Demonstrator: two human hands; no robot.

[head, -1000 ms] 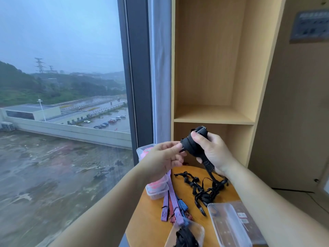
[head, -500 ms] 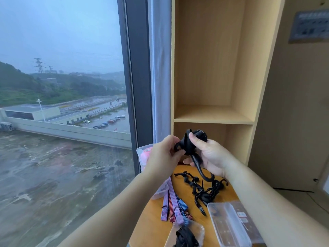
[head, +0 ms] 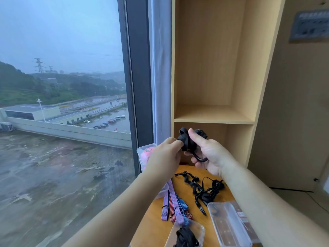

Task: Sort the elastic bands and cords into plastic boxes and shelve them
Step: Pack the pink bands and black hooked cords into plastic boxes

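Observation:
Both hands hold a rolled black elastic band [head: 189,142] up in front of the wooden shelf unit [head: 213,120]. My left hand [head: 165,154] pinches its left side; my right hand [head: 208,154] cups the roll, thumb on top, with a loose end curling under the fingers. On the round wooden table [head: 160,227] lie a tangle of black cords [head: 204,189] and several striped purple, red and blue bands [head: 175,204]. A clear plastic box [head: 195,229] at the near edge holds black cords.
Stacked clear boxes with pink contents [head: 146,151] stand at the table's far left, partly behind my left hand. Clear box lids [head: 229,225] lie at the near right. A large window [head: 62,104] and a curtain [head: 161,68] are to the left.
The dangling tail of the black band has been drawn up into a short curl under my right hand. Both hands stay in front of the lower shelf.

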